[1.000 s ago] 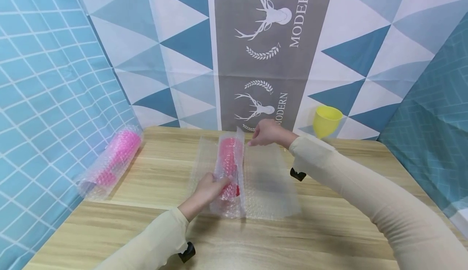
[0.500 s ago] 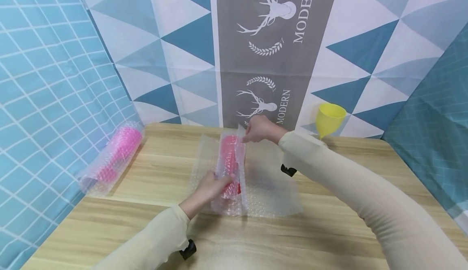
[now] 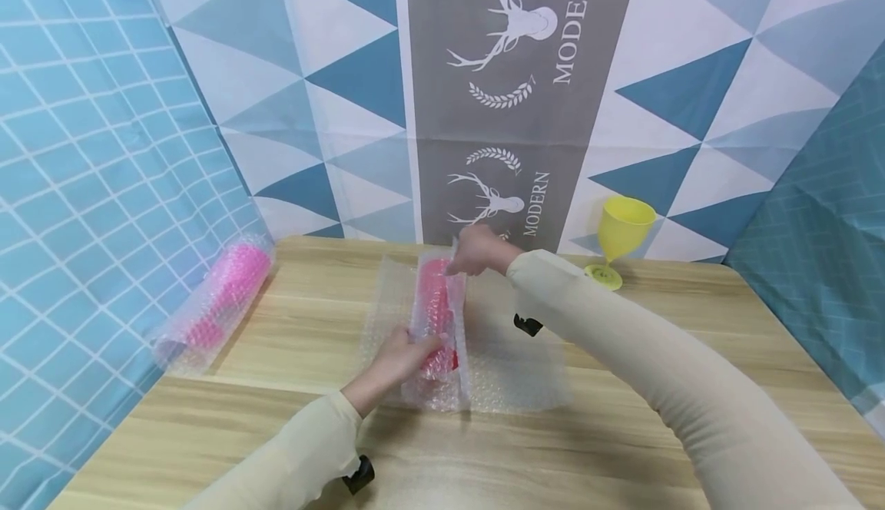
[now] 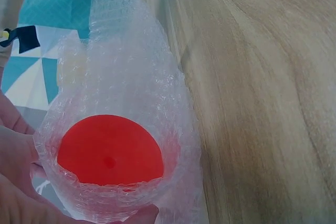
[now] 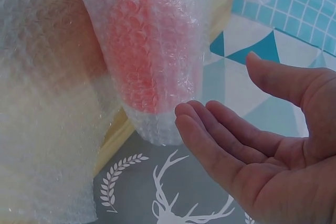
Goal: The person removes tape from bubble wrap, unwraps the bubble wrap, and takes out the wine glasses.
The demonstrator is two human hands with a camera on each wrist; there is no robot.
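Observation:
A red goblet (image 3: 435,287) lies inside a partly rolled sheet of bubble wrap (image 3: 515,372) on the table. My left hand (image 3: 401,358) grips the near part of the roll, thumb across the top. The left wrist view looks into the near end, where the goblet's round red base (image 4: 110,150) is exposed, ringed by wrap. At the far end is my right hand (image 3: 478,250). In the right wrist view its fingers (image 5: 226,135) are loosely extended, fingertips right at the wrapped end and thumb apart.
To the left on the wooden table (image 3: 290,433) lies a pink item (image 3: 231,287) rolled in bubble wrap. A yellow goblet (image 3: 622,227) stands upright at the back right, beyond my right sleeve (image 3: 622,341). Patterned cloth (image 3: 346,110) hangs close behind the table.
My right hand has moved left to the roll's far end. The yellow goblet's stem and base now show from behind my sleeve. My left hand keeps its hold.

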